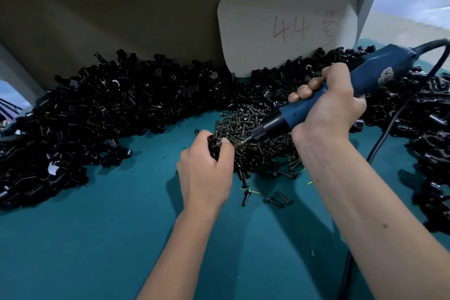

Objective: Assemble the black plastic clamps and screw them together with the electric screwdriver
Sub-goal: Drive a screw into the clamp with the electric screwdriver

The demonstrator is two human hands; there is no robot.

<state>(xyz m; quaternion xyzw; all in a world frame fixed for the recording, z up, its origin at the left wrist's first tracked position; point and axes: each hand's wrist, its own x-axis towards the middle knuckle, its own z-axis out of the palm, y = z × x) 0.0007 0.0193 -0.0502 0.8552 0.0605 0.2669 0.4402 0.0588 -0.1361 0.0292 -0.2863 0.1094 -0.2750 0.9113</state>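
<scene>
Driving a screw looks to be the step in hand. Take the pile of screws (255, 139) on the teal table (97, 238) as the landmark: the left hand (207, 168) sits at its near-left edge, fingers curled around a black clamp (214, 145) so that only a little of the part shows above the knuckles. The right hand (331, 102), above the pile's right side, is wrapped tight round the blue electric screwdriver (316, 105), which slants down across the pile so its bit meets the clamp at the left thumb; whether a screw is already seated there is too small to tell. Loose clamp parts (97, 114) heap up behind and to the left of the pile, more lie to its right, and a white card (287, 24) stands behind it. Next, I judge, the bit must stay square to the screw head while the clamp halves are held aligned.
</scene>
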